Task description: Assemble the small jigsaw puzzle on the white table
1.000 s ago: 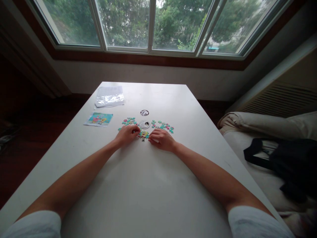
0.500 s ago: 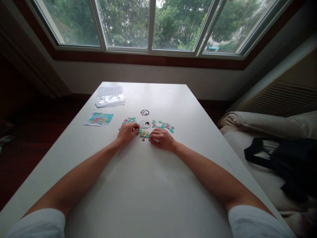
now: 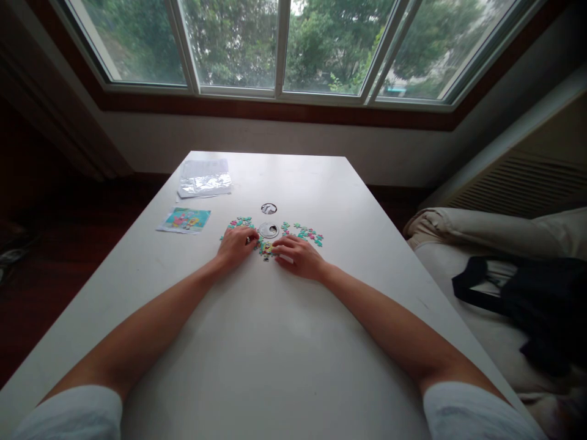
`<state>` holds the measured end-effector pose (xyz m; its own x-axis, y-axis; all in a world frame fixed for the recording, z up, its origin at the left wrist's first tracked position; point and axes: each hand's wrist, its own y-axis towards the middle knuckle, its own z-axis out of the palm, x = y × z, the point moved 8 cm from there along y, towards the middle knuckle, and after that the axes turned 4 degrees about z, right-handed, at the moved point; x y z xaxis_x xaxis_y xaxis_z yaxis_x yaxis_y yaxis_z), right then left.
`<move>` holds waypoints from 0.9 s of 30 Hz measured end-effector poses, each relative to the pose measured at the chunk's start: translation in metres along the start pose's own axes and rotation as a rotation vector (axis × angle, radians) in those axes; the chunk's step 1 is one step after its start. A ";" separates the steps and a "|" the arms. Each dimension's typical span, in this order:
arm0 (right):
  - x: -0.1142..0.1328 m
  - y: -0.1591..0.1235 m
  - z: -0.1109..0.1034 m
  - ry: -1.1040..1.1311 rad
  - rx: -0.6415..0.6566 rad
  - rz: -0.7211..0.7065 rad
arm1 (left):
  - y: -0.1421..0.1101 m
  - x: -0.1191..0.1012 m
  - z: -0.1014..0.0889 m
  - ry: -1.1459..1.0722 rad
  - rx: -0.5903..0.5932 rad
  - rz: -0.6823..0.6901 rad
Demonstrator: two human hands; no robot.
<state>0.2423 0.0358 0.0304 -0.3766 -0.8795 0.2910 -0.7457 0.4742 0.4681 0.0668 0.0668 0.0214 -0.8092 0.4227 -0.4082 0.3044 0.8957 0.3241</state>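
A small joined patch of jigsaw puzzle (image 3: 266, 249), yellow and teal, lies between my hands on the white table (image 3: 293, 354). My left hand (image 3: 236, 244) is at its left edge, thumb and fingertips pinched on a small puzzle piece that is mostly hidden. From the right, my right hand (image 3: 300, 253) reaches over the patch with its fingers stretched out, the fingertips touching its right side. Loose puzzle pieces (image 3: 241, 221) spread behind my left hand, partly covered by it. More loose pieces (image 3: 308, 233), teal and pink, lie beyond my right hand.
A round grommet cover (image 3: 269, 230) and an open round hole (image 3: 268, 208) sit behind the patch. To the left are a picture sheet (image 3: 186, 220) and a clear plastic bag with papers (image 3: 205, 177). A dark bag (image 3: 541, 293) rests on the sofa (image 3: 440, 256) at right.
My right hand's fingers have lifted and stretched leftward onto the puzzle patch. My left hand stays almost in place, still pinched.
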 end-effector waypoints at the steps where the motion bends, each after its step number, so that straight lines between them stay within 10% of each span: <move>1: -0.001 0.000 0.002 -0.010 0.008 0.002 | 0.000 -0.001 0.000 0.003 0.006 0.010; 27: -0.005 -0.001 0.000 -0.031 -0.005 0.027 | -0.008 -0.023 0.004 0.031 0.110 0.125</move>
<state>0.2454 0.0398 0.0288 -0.4134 -0.8672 0.2776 -0.7325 0.4978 0.4644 0.0853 0.0501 0.0245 -0.7761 0.5292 -0.3429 0.4560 0.8466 0.2745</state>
